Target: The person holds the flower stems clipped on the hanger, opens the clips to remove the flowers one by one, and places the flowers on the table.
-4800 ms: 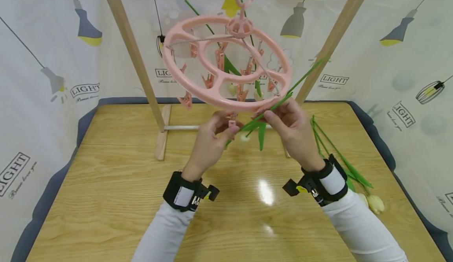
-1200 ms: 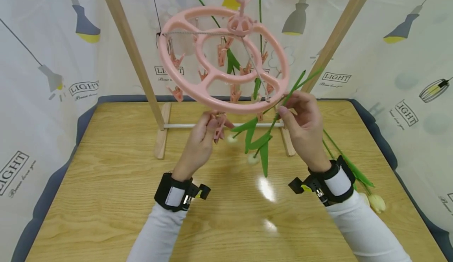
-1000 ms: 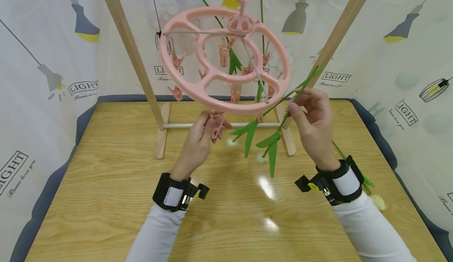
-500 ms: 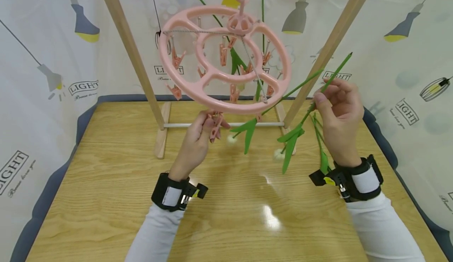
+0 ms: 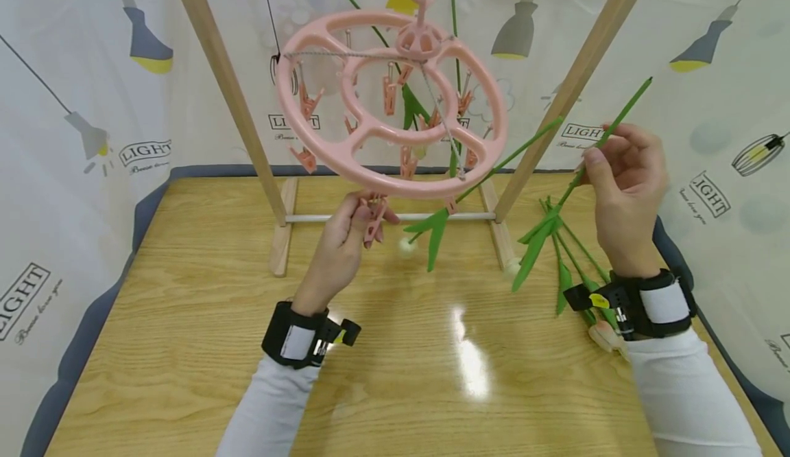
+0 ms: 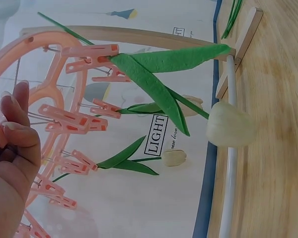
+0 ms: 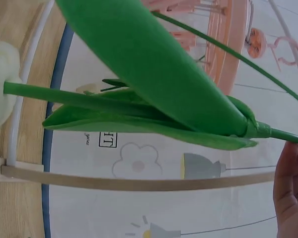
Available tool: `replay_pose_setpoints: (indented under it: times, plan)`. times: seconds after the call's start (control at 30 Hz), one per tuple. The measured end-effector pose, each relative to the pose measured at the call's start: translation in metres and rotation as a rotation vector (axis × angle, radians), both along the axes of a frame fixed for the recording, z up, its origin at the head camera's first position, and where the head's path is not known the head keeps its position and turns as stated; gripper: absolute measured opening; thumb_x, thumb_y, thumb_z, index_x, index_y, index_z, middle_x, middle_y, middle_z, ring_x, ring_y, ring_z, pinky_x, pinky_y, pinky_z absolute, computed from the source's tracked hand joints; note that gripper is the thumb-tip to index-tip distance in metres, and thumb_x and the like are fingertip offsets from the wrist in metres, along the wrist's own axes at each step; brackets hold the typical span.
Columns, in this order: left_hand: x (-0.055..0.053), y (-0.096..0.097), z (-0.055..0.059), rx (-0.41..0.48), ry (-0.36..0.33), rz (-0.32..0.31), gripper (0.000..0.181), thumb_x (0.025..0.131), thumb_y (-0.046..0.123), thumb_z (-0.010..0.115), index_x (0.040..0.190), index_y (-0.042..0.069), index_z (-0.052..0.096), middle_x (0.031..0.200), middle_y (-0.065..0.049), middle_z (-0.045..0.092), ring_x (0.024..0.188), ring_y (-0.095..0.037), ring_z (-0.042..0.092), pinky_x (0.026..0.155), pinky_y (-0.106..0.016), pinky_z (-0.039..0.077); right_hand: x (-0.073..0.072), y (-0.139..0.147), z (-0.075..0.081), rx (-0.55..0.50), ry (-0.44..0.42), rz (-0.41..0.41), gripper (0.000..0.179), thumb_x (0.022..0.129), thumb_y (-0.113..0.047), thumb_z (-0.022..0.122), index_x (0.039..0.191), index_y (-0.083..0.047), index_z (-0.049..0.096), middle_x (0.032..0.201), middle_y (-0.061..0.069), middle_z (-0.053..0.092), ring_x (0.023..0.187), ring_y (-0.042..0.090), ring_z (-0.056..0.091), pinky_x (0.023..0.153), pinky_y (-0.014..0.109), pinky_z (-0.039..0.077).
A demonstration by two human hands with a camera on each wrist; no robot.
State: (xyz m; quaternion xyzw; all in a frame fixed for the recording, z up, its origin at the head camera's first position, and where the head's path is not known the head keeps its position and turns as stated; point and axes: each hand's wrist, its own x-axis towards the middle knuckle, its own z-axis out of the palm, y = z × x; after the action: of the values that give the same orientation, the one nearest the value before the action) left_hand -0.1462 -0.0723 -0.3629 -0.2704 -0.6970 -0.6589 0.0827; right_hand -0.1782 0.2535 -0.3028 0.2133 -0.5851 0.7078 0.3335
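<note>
My left hand [image 5: 342, 237] pinches a pink clothes peg [image 5: 374, 221] hanging under the front rim of a round pink peg hanger [image 5: 401, 186]. In the left wrist view its fingers sit at the left edge, mostly beside the ring. Out to the right, my right hand [image 5: 632, 196] pinches the green stem of a white artificial tulip [image 7: 154, 74], its flower hanging lower left over the table. Another tulip [image 6: 231, 124] is gripped by a front peg [image 6: 89, 55], flower downward. Behind it, two more tulips hang flower-down from pegs, shown in the left wrist view.
The hanger hangs inside a wooden frame [image 5: 212, 86] with a white crossbar [image 5: 321, 219]. Several loose tulips [image 5: 580, 258] lie on the wooden table [image 5: 204, 347] at the right, below my right forearm. A printed cloth backdrop [image 5: 55, 224] encloses the table.
My right hand has drawn the tulip away from the hanger's front to the right, and one tulip now stays clipped there. My left hand has shifted slightly left with the peg between its fingers.
</note>
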Motion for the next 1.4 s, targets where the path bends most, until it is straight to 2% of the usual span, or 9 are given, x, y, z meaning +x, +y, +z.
replay_pose_setpoints:
  times: [0.17, 0.33, 0.43, 0.53, 0.7, 0.77, 0.9, 1.13, 1.4]
  plan:
    - [0.000, -0.001, 0.000, 0.008, 0.005, -0.002, 0.043, 0.106, 0.025, 0.026, 0.124, -0.008, 0.046, 0.097, -0.030, 0.064, 0.069, -0.032, 0.049, 0.057, -0.018, 0.042, -0.007, 0.010, -0.001, 0.006, -0.025, -0.039, 0.027, 0.087, 0.014, 0.059, 0.113, 0.008, 0.059, 0.082, 0.008, 0.064, 0.064, 0.016, 0.058, 0.057, 0.018, 0.054]
    - [-0.001, -0.001, 0.000, 0.008, 0.014, 0.003, 0.042, 0.106, 0.024, 0.026, 0.124, -0.008, 0.046, 0.096, -0.031, 0.064, 0.068, -0.026, 0.049, 0.057, -0.018, 0.041, -0.012, 0.021, -0.003, 0.050, -0.048, -0.098, 0.027, 0.088, 0.010, 0.061, 0.114, 0.006, 0.061, 0.082, 0.005, 0.064, 0.065, 0.015, 0.059, 0.056, 0.016, 0.054]
    - [-0.001, -0.002, 0.001, 0.007, 0.015, 0.006, 0.043, 0.106, 0.024, 0.026, 0.124, -0.009, 0.047, 0.096, -0.030, 0.064, 0.068, -0.027, 0.049, 0.057, -0.018, 0.041, -0.014, 0.026, -0.001, 0.063, -0.058, -0.134, 0.026, 0.088, 0.010, 0.061, 0.113, 0.004, 0.062, 0.082, 0.003, 0.064, 0.065, 0.014, 0.058, 0.055, 0.015, 0.054]
    - [0.000, -0.002, 0.001, 0.006, 0.010, 0.009, 0.042, 0.106, 0.023, 0.026, 0.124, -0.008, 0.047, 0.096, -0.029, 0.064, 0.068, -0.028, 0.049, 0.057, -0.018, 0.041, -0.016, 0.032, 0.000, 0.137, -0.061, -0.205, 0.026, 0.089, 0.007, 0.062, 0.115, 0.002, 0.063, 0.082, -0.001, 0.063, 0.066, 0.012, 0.057, 0.056, 0.014, 0.053]
    - [-0.001, -0.002, 0.000, -0.003, 0.010, 0.018, 0.040, 0.106, 0.021, 0.025, 0.123, -0.007, 0.048, 0.095, -0.028, 0.065, 0.067, -0.023, 0.050, 0.056, -0.019, 0.040, -0.020, 0.043, 0.001, 0.177, -0.116, -0.286, 0.027, 0.089, 0.006, 0.061, 0.116, 0.002, 0.064, 0.081, -0.003, 0.061, 0.068, 0.010, 0.057, 0.058, 0.011, 0.052]
    - [-0.001, -0.002, 0.000, -0.004, 0.011, 0.019, 0.040, 0.106, 0.022, 0.025, 0.122, -0.007, 0.048, 0.095, -0.027, 0.065, 0.067, -0.023, 0.050, 0.055, -0.019, 0.040, -0.021, 0.046, 0.001, 0.159, -0.152, -0.298, 0.028, 0.089, 0.007, 0.061, 0.116, 0.001, 0.064, 0.080, -0.001, 0.061, 0.068, 0.010, 0.057, 0.057, 0.011, 0.052]
    - [-0.001, -0.003, -0.001, -0.002, 0.013, 0.013, 0.041, 0.106, 0.024, 0.026, 0.122, -0.007, 0.047, 0.095, -0.028, 0.065, 0.068, -0.029, 0.050, 0.055, -0.021, 0.040, -0.025, 0.056, -0.002, 0.268, -0.204, -0.389, 0.029, 0.091, 0.003, 0.061, 0.119, -0.002, 0.065, 0.082, -0.007, 0.062, 0.070, 0.008, 0.056, 0.059, 0.009, 0.051]
    - [-0.001, -0.003, 0.000, -0.003, 0.015, 0.016, 0.037, 0.107, 0.018, 0.025, 0.123, -0.007, 0.048, 0.095, -0.028, 0.065, 0.068, -0.025, 0.050, 0.056, -0.021, 0.040, -0.034, 0.080, -0.008, 0.478, -0.304, -0.565, 0.029, 0.093, -0.008, 0.063, 0.122, -0.011, 0.067, 0.083, -0.022, 0.058, 0.072, -0.002, 0.054, 0.059, 0.009, 0.042]
    - [-0.001, -0.003, 0.000, -0.002, 0.007, 0.016, 0.036, 0.107, 0.016, 0.026, 0.124, -0.008, 0.047, 0.095, -0.029, 0.065, 0.068, -0.025, 0.051, 0.056, -0.019, 0.041, -0.041, 0.112, -0.024, 0.541, -0.434, -0.677, 0.031, 0.093, -0.012, 0.064, 0.123, -0.013, 0.068, 0.083, -0.030, 0.053, 0.075, -0.009, 0.051, 0.069, 0.011, 0.038]
